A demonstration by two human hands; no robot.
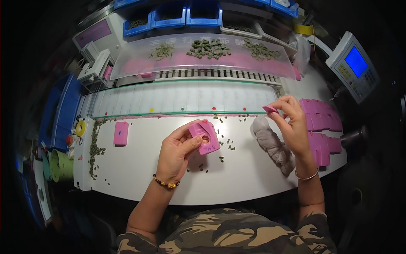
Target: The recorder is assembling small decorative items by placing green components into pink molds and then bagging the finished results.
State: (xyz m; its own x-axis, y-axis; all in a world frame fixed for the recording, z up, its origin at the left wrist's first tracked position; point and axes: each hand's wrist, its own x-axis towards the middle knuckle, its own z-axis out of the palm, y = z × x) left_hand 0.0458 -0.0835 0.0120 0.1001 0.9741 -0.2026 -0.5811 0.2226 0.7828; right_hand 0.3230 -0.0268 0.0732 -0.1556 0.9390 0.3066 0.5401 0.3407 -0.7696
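At the left of the frame, small dark green pellets (94,150) lie on a smooth white table (144,178). Near them, left of centre, rests a blue-dotted pink rectangular block (121,136). At the centre, the left hand (174,151) grasps a hollowed pink rectangular block (209,147), its thumb at the cavity. Right of centre lies a twisted pale-grey cloth bundle (270,146); near its upper end, the right hand (292,122) pinches a thin pink piece (270,109) between thumb and fingers. At the right, grouped pink rectangular blocks (319,116) lie below a white display unit (352,67) with a blue screen
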